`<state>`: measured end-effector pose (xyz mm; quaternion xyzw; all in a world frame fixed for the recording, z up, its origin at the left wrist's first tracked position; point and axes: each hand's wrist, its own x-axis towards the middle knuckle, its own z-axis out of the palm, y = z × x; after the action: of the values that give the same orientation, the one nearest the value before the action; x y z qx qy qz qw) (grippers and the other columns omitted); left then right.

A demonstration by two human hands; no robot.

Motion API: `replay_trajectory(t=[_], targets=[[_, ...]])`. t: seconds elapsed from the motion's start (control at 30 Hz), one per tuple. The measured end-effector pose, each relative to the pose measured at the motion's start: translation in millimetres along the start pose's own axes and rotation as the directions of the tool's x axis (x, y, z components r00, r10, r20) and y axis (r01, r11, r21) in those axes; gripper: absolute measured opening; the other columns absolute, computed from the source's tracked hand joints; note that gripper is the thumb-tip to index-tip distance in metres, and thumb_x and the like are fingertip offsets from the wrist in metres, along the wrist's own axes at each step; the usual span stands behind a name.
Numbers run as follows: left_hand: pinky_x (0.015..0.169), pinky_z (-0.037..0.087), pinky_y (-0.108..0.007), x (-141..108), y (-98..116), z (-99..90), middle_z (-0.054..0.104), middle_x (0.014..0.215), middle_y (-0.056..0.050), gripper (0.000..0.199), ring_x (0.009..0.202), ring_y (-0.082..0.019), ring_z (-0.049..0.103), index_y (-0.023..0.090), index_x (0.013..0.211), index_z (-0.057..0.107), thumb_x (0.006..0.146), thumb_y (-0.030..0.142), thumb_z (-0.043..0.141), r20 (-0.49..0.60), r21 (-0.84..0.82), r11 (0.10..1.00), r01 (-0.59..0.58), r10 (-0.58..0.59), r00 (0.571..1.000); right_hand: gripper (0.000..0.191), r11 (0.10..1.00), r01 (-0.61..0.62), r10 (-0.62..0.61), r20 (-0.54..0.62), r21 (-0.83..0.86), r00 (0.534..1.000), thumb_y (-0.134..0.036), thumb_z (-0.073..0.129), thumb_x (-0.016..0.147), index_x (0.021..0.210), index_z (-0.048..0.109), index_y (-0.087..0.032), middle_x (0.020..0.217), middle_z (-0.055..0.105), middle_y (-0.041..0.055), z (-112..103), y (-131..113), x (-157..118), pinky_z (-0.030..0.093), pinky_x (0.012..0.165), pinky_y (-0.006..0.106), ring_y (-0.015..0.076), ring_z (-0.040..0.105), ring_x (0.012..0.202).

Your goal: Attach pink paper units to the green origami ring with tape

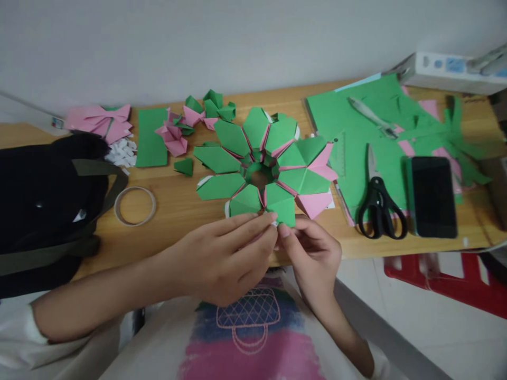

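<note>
Left hand (232, 258) and right hand (317, 250) both have their fingertips closed on the near petal of one green-and-pink paper flower (293, 179), which spreads just beyond them over the desk (178, 203); I count nine green petals. To the right of my right hand are one pair of black scissors (378, 206) and, past it, one phone (432, 196). Left of the flower, beyond my left hand, I see one tape ring (151, 202), then one small green fold (184, 167). Farther off are one green sheet (152, 138) and a heap of white scraps (121, 153), too jumbled to count.
</note>
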<state>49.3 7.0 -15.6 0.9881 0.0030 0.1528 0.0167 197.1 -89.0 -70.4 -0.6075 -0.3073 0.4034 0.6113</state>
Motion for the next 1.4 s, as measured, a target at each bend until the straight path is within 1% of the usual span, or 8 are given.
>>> replay_trajectory(t=[0.27,0.43,0.7,0.83,1.03,1.13,1.27,1.4], targets=[[0.094,0.056,-0.036,-6,1,-1.7,0.072,0.112,-0.013,0.024,0.112,-0.027,0.066,0.005,0.105,0.064,0.092,0.014,0.047,-0.017,0.012,1.0,-0.006,0.006,1.0,0.012,1.0,-0.022,0.022,-0.004,-0.006,1.0,-0.018,0.068,0.08,0.069,0.068,-0.02,0.056,0.065,-0.0037,2,-1,0,0.047,0.051,0.02,0.0083,0.057,0.05],[0.094,0.056,-0.034,-5,0,-2.5,0.072,0.114,-0.011,0.026,0.113,-0.024,0.065,0.008,0.104,0.065,0.094,0.014,0.042,-0.008,0.028,0.999,-0.017,0.017,1.0,0.009,0.999,-0.025,0.025,-0.018,-0.028,1.0,-0.018,0.069,0.079,0.07,0.068,-0.019,0.054,0.063,-0.0041,2,-2,0,0.046,0.048,0.021,0.0086,0.055,0.048],[0.093,0.054,-0.038,-9,2,2.8,0.07,0.115,-0.017,0.028,0.113,-0.029,0.064,0.002,0.108,0.064,0.094,0.012,0.042,-0.029,-0.002,1.0,-0.023,0.022,0.999,0.014,0.994,0.012,-0.014,-0.014,-0.104,1.0,-0.022,0.068,0.08,0.067,0.063,-0.019,0.051,0.057,-0.0048,2,-2,-1,0.041,0.045,0.022,0.0088,0.05,0.045],[0.092,0.054,-0.036,-5,1,-1.6,0.07,0.113,-0.016,0.028,0.11,-0.026,0.065,0.003,0.108,0.065,0.096,0.015,0.043,0.042,0.04,0.998,-0.055,0.053,0.998,0.011,0.992,0.029,-0.032,-0.019,-0.12,0.999,-0.022,0.068,0.08,0.07,0.064,-0.02,0.053,0.057,-0.005,1,0,-2,0.042,0.046,0.023,0.0092,0.051,0.047],[0.083,0.052,-0.028,7,-2,-1.5,0.072,0.101,-0.007,0.032,0.098,-0.016,0.065,0.011,0.101,0.065,0.099,0.012,0.034,0.029,0.074,0.997,-0.005,0.003,1.0,0.01,0.984,0.065,-0.071,-0.029,-0.164,0.997,-0.02,0.068,0.079,0.069,0.064,-0.02,0.053,0.056,-0.0059,1,1,-2,0.04,0.045,0.021,0.0076,0.047,0.047],[0.08,0.05,-0.028,8,-3,3.3,0.072,0.095,-0.004,0.03,0.092,-0.015,0.065,0.012,0.098,0.064,0.098,0.01,0.034,0.027,0.094,0.996,-0.002,0.0,1.0,0.011,0.982,0.077,-0.084,-0.031,-0.172,0.996,-0.02,0.068,0.079,0.069,0.064,-0.02,0.053,0.055,-0.0057,1,0,-3,0.039,0.044,0.021,0.008,0.047,0.046],[0.074,0.048,-0.03,3,-3,8.0,0.071,0.093,-0.004,0.028,0.09,-0.015,0.064,0.011,0.097,0.064,0.096,0.01,0.037,0.041,0.123,0.992,-0.035,0.031,0.999,0.016,0.991,0.033,-0.046,-0.092,-0.129,0.995,-0.024,0.069,0.081,0.067,0.062,-0.02,0.054,0.055,-0.0046,1,-1,-4,0.04,0.044,0.023,0.0089,0.048,0.046],[0.077,0.048,-0.028,0,-2,5.3,0.071,0.1,-0.003,0.022,0.094,-0.015,0.064,0.012,0.097,0.065,0.095,0.015,0.043,-0.037,0.103,0.994,-0.034,0.038,0.999,0.014,0.999,-0.024,0.022,-0.05,-0.049,0.999,-0.026,0.069,0.081,0.069,0.064,-0.02,0.05,0.057,-0.0048,2,0,-3,0.04,0.043,0.022,0.009,0.049,0.044]])
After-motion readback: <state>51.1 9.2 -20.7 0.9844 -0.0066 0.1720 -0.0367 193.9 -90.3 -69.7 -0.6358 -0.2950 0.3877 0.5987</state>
